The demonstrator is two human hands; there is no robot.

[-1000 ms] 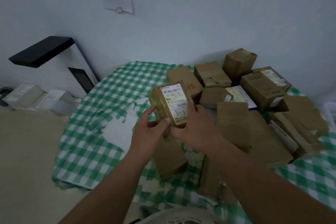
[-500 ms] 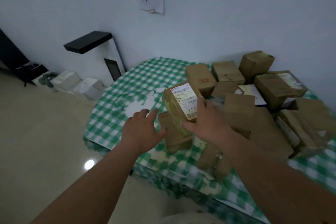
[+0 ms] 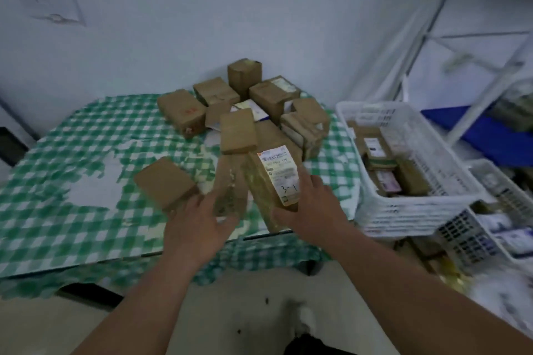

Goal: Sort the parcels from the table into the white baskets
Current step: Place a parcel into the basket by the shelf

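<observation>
Green-checked cloth covers the table [image 3: 72, 153], where brown parcels lie piled at the back. Right hand [image 3: 310, 207] grips a labelled parcel [image 3: 275, 179] above the near edge; left hand [image 3: 199, 219] hovers spread, holding nothing. Carrying appears under way: next, a swing right to the white basket [image 3: 403, 210].

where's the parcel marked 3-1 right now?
In the head view it is just right of centre: the labelled parcel is held in the right hand above the table's near edge, left of the nearest white basket.
</observation>
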